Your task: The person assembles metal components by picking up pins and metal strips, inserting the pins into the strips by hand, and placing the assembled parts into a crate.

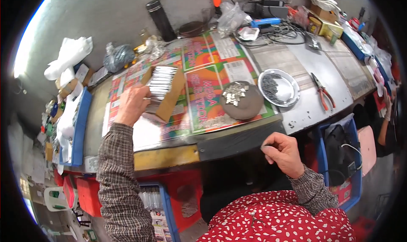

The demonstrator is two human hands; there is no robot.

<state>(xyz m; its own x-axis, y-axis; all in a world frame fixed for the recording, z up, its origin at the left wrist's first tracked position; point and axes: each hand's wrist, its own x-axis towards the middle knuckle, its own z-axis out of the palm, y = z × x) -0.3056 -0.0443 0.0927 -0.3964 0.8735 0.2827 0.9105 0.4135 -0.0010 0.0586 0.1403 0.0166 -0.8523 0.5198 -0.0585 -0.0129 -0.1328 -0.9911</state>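
On the left of the bench, my left hand (132,103) reaches to the near left edge of an open cardboard box (173,98). Its fingers are curled together, and what they grip is hidden. Inside the box lies a row of slim, shiny silver pieces (163,81). My right hand (284,153) is raised in front of the bench edge, thumb and forefinger pinched; anything between them is too small to name. Between the hands, a round grey-brown disc (243,108) bears small silver metal pieces (234,93). A white bowl (293,98) holds many thin dark grey pieces (271,87).
Red-handled pliers (324,95) lie right of the bowl. Colourful printed sheets (203,78) cover the bench. Behind stand a black flask (161,19), plastic bags and tangled cables (282,34). Blue crates (80,129) flank the bench, and another person's arm (385,129) shows at far right.
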